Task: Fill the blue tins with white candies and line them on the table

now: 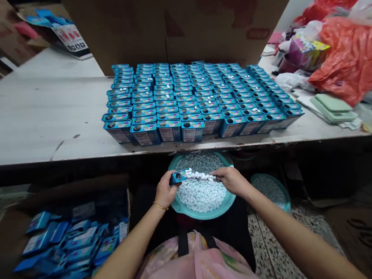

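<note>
My left hand [164,192] is closed around a small blue box [177,177], its round opening showing. My right hand [233,180] grips a narrow scoop whose shape is mostly hidden under a row of white pellets [200,175]. The heaped end of the scoop reaches the box's opening. Both hands are over a turquoise basin [197,214] in my lap, filled with loose white pellets [204,197]. In front of it, many upright blue boxes [193,130] stand in tight rows on the table, with a few stray pellets on their tops.
A white table [35,126] spans the front, backed by a large cardboard box [165,24]. An open carton [6,238] of blue boxes sits low left. Red plastic bags [354,51] and pale green pads [333,107] lie right. A second basin [285,206] is below the table.
</note>
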Motion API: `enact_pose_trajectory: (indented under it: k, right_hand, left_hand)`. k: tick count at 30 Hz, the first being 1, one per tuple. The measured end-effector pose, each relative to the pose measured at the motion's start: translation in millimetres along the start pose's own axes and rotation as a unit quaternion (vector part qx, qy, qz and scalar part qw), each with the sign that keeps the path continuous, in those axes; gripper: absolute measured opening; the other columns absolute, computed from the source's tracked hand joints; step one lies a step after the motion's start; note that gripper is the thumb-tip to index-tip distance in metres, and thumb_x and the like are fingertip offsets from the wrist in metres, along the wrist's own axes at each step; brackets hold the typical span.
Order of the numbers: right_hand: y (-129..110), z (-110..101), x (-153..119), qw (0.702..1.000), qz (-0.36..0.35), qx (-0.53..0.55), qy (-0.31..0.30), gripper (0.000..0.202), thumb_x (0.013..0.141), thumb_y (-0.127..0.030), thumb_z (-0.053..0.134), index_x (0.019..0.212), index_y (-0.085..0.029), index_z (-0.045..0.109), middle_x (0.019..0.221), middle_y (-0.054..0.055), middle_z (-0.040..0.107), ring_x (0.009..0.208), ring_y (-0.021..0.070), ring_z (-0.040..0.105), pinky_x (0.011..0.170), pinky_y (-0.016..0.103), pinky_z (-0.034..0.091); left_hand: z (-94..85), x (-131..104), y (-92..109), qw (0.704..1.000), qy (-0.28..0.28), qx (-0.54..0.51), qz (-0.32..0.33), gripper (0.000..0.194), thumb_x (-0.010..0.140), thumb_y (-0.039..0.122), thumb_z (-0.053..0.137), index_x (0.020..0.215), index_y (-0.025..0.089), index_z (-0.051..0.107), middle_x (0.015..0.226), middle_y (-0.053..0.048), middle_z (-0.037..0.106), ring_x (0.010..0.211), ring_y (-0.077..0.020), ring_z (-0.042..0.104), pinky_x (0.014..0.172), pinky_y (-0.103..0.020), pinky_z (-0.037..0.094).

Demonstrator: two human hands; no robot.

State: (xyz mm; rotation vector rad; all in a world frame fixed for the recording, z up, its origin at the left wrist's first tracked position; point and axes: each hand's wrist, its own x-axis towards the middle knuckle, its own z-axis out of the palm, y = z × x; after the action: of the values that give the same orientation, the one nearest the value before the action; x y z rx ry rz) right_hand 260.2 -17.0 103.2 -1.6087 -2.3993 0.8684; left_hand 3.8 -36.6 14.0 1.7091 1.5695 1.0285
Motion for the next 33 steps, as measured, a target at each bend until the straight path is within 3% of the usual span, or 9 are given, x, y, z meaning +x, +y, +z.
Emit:
enact_pose_trajectory:
  k: [6, 12, 15, 18, 21, 23, 26, 30, 33]
  right_hand:
    - [-53, -21, 1, 0.973, 0.019, -0.226, -0.038, 0.031, 0.077, -0.011, 0.038, 0.091, -0.023, 0.063, 0.089, 0.006, 0.063, 0.083, 0.0172, 0.057, 0.067, 0.025, 0.038]
    - [-71, -29, 3, 0.962, 0.018, -0.268, -0.050, 0.029, 0.078, -0.011, 0.036, 0.088, -0.018, 0.062, 0.087, 0.010, 0.062, 0.080, 0.0181, 0.057, 0.065, 0.025, 0.039]
    - [-63, -35, -3, 0.964, 0.024, -0.260, -0.045, 0.029, 0.077, -0.012, 0.037, 0.089, -0.020, 0.062, 0.089, 0.007, 0.062, 0.082, 0.0176, 0.057, 0.066, 0.025, 0.039]
    - [-41, -37, -16, 0.969, 0.050, -0.238, -0.037, 0.035, 0.077, -0.013, 0.038, 0.099, -0.027, 0.060, 0.094, 0.003, 0.062, 0.086, 0.0162, 0.057, 0.067, 0.023, 0.038]
    - [-14, -28, -29, 0.970, 0.090, -0.223, -0.026, 0.039, 0.079, -0.015, 0.036, 0.108, -0.032, 0.056, 0.100, 0.001, 0.062, 0.090, 0.0160, 0.056, 0.070, 0.024, 0.038]
    - [1, -17, -35, 0.968, 0.123, -0.219, -0.022, 0.040, 0.080, -0.016, 0.035, 0.110, -0.033, 0.055, 0.103, 0.002, 0.062, 0.092, 0.0168, 0.056, 0.072, 0.025, 0.038]
    - [15, 2, -36, 0.967, 0.151, -0.205, -0.025, 0.040, 0.080, -0.016, 0.035, 0.111, -0.031, 0.056, 0.105, 0.004, 0.062, 0.093, 0.0175, 0.056, 0.074, 0.025, 0.038]
    - [22, 21, -29, 0.975, 0.146, -0.168, -0.021, 0.040, 0.080, -0.016, 0.036, 0.109, -0.031, 0.058, 0.104, 0.003, 0.063, 0.094, 0.0176, 0.057, 0.075, 0.025, 0.038]
    - [27, 32, -23, 0.978, 0.145, -0.148, -0.018, 0.040, 0.079, -0.016, 0.037, 0.109, -0.032, 0.058, 0.106, 0.002, 0.062, 0.095, 0.0177, 0.057, 0.076, 0.025, 0.039]
  left_hand:
    - [15.1, -1, 5, 0.999, -0.017, 0.032, 0.031, 0.038, 0.067, 0.019, 0.054, 0.105, 0.021, 0.049, 0.102, -0.003, 0.057, 0.095, -0.0184, 0.053, 0.085, -0.032, 0.041]
    - [15.1, 2, 4, 0.997, -0.017, 0.047, 0.051, 0.038, 0.067, 0.019, 0.053, 0.105, 0.021, 0.049, 0.101, -0.003, 0.057, 0.095, -0.0186, 0.053, 0.085, -0.033, 0.041]
    - [10.9, 0, 6, 0.996, -0.005, 0.065, 0.059, 0.038, 0.067, 0.016, 0.051, 0.105, 0.020, 0.050, 0.101, -0.004, 0.058, 0.094, -0.0184, 0.053, 0.084, -0.032, 0.041]
    - [0.9, -4, 16, 0.985, -0.021, 0.129, 0.110, 0.042, 0.066, 0.010, 0.047, 0.107, 0.020, 0.051, 0.104, -0.006, 0.058, 0.099, -0.0197, 0.051, 0.088, -0.036, 0.037]
    - [-13.6, -8, 28, 0.960, -0.068, 0.204, 0.180, 0.046, 0.068, 0.005, 0.041, 0.109, 0.023, 0.052, 0.108, -0.006, 0.059, 0.105, -0.0204, 0.049, 0.095, -0.042, 0.028]
    - [-25.0, -8, 31, 0.951, -0.070, 0.229, 0.193, 0.045, 0.070, 0.004, 0.039, 0.108, 0.024, 0.053, 0.107, -0.005, 0.059, 0.104, -0.0203, 0.050, 0.095, -0.044, 0.026]
    - [-43.4, -7, 26, 0.964, -0.028, 0.213, 0.154, 0.040, 0.071, 0.008, 0.043, 0.106, 0.023, 0.054, 0.106, -0.005, 0.060, 0.103, -0.0205, 0.051, 0.093, -0.042, 0.030]
    - [-64.6, -9, 19, 0.995, 0.028, 0.062, 0.067, 0.033, 0.071, 0.021, 0.055, 0.103, 0.020, 0.052, 0.098, -0.004, 0.060, 0.089, -0.0172, 0.056, 0.082, -0.031, 0.042]
    - [-72.2, -16, 25, 0.998, 0.040, -0.021, 0.042, 0.035, 0.070, 0.026, 0.059, 0.104, 0.020, 0.051, 0.097, -0.003, 0.060, 0.087, -0.0161, 0.057, 0.080, -0.029, 0.045]
